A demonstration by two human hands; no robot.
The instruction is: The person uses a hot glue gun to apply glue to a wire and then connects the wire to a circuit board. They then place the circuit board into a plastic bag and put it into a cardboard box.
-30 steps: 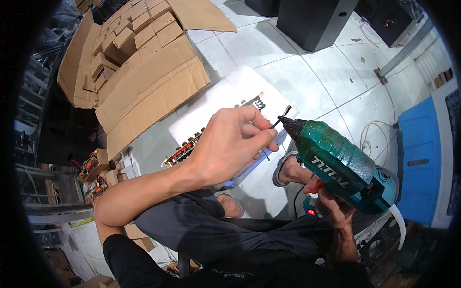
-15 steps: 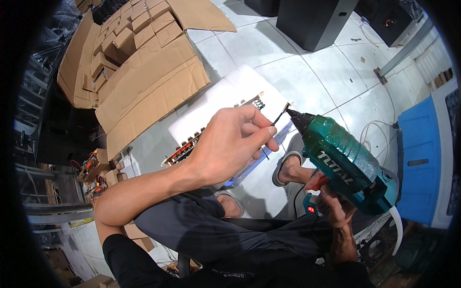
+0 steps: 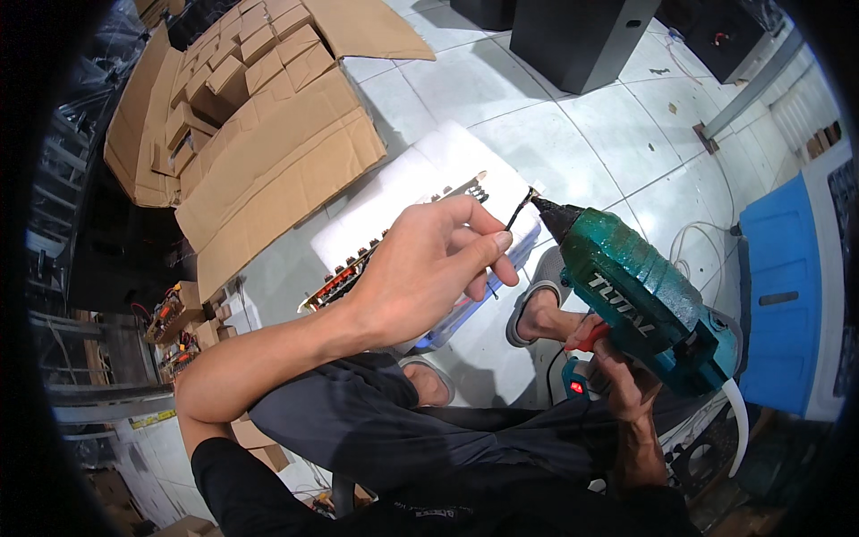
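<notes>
One thin black wire (image 3: pixel 517 215) sits between the thumb and forefinger of the left hand (image 3: pixel 429 255), which are pressed together on it in a pinch. Its long axis slants: the upper end leans away from the person and to the right, while a short tail comes out below the fingers. That upper end lies right at the tip of the nozzle (image 3: pixel 555 217) of the glue gun (image 3: pixel 631 282); whether the two touch or sit just apart, I cannot tell. The gun points up and to the left, so nozzle and wire meet at an angle. The left hand is the nearer of the two to this meeting point. The right hand (image 3: pixel 626 380) is well back, wrapped around the gun's handle, a finger at the red trigger (image 3: pixel 592 337). A white glue stick (image 3: pixel 739 430) curves down from the rear of the gun.

Beyond the left hand is a white foam block (image 3: pixel 429 166), with a circuit board (image 3: pixel 333 286) partly hidden behind the hand and forearm. Something blue (image 3: pixel 443 333) shows beneath the foam. Further out, an open carton (image 3: pixel 291 174) full of small boxes (image 3: pixel 264 45) stands at the upper left, a black cabinet (image 3: pixel 577 45) at the top, and a blue panel (image 3: pixel 778 340) at the right.
</notes>
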